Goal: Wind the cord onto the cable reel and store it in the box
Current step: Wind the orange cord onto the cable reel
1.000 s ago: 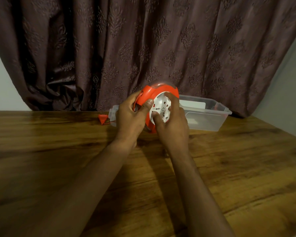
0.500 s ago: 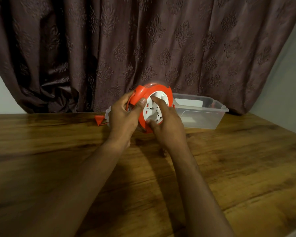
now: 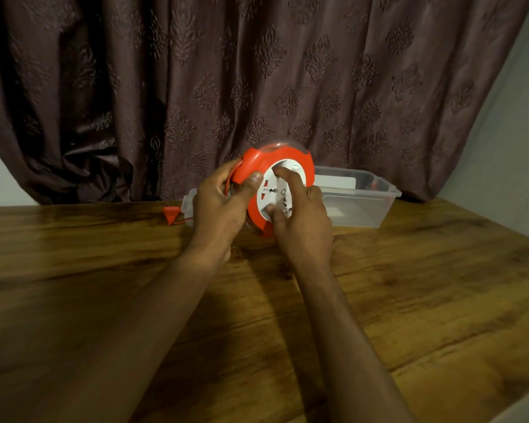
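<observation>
An orange cable reel (image 3: 258, 166) with a white socket face is held upright above the wooden table (image 3: 104, 285). My left hand (image 3: 219, 209) grips its left rim, thumb across the orange front. My right hand (image 3: 303, 221) has its fingers curled on the white centre disc, index finger near the top and thumb near the bottom. An orange plug (image 3: 169, 214) on a thin cord (image 3: 182, 222) lies on the table left of the reel. The clear plastic box (image 3: 358, 206) stands just behind and right of the reel.
A dark patterned curtain (image 3: 257, 87) hangs directly behind the table. A white flat item (image 3: 335, 181) and something orange (image 3: 376, 184) lie inside the box. The table's right edge runs diagonally past a pale wall (image 3: 507, 148).
My right hand's fingers have shifted round the white disc, the index finger rising toward its top. The reel stays in my left hand's grip.
</observation>
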